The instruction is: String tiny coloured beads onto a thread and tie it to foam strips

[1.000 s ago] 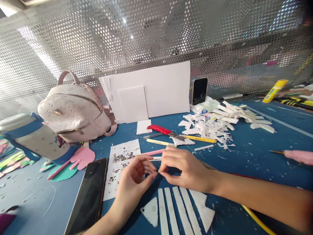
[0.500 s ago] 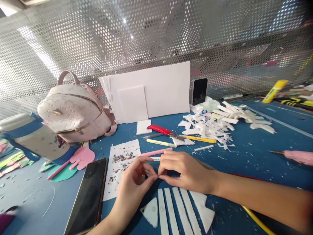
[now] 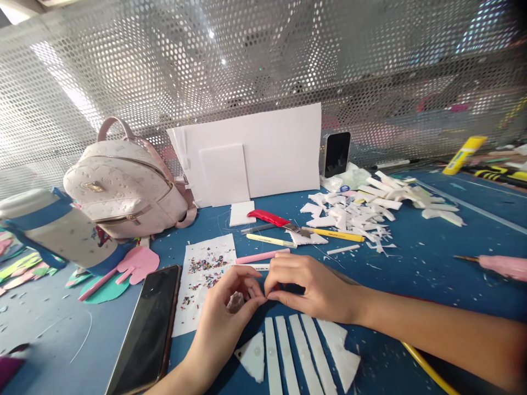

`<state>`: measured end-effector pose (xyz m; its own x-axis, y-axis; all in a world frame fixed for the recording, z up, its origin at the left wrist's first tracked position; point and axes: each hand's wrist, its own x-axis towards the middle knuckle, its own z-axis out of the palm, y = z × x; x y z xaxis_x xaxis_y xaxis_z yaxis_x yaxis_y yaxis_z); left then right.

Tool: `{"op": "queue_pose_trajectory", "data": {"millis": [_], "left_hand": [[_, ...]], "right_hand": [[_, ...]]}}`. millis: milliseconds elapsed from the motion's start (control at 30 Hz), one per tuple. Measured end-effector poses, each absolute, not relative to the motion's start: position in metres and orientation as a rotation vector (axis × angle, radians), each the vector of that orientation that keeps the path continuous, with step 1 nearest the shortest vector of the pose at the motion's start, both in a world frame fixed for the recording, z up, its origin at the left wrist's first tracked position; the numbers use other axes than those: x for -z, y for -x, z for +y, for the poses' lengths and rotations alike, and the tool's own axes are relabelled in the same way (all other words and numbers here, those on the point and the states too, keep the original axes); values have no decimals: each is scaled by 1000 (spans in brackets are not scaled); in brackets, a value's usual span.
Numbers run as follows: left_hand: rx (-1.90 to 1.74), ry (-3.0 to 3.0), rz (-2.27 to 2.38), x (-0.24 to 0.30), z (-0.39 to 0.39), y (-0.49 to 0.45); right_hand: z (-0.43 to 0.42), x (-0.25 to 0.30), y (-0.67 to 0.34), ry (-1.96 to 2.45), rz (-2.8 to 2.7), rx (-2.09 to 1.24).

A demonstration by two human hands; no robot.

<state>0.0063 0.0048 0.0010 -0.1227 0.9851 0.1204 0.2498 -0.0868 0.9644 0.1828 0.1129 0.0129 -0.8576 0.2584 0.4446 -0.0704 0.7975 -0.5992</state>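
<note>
My left hand (image 3: 228, 310) and my right hand (image 3: 310, 288) meet at the fingertips, thumbs and index fingers pinched together. Whatever sits between the tips is too small to make out. Inside my left hand's curled fingers shows a small whitish lump (image 3: 235, 302). Just below the hands lie several white foam strips (image 3: 287, 354), with a triangular foam piece (image 3: 253, 354) on their left and a jagged foam piece (image 3: 341, 351) on their right. Left of my left hand is a white sheet (image 3: 183, 318) scattered with tiny coloured bits (image 3: 209, 263).
A phone (image 3: 148, 323) lies at the left, near a tumbler (image 3: 57, 230) and a backpack (image 3: 123, 186). Beyond the hands are a red utility knife (image 3: 269, 218), pens and a heap of foam scraps (image 3: 354, 208). A pink-handled tool (image 3: 502, 266) lies at the right.
Both hands stay nearly in place, fingertips still together. My left fingers have shifted slightly, so the whitish lump inside them shows more.
</note>
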Motion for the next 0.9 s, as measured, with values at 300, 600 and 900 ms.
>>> {"op": "queue_pose_trajectory", "data": {"millis": [300, 600, 900], "left_hand": [[-1254, -1549, 1447, -2, 3, -7], [-1207, -1647, 1507, -1, 0, -8], [-1209, -1646, 1479, -3, 0, -8]], "right_hand": [[114, -6, -184, 157, -2512, -879], [114, -10, -183, 84, -2546, -890], [116, -8, -184, 43, -2560, -919]]}}
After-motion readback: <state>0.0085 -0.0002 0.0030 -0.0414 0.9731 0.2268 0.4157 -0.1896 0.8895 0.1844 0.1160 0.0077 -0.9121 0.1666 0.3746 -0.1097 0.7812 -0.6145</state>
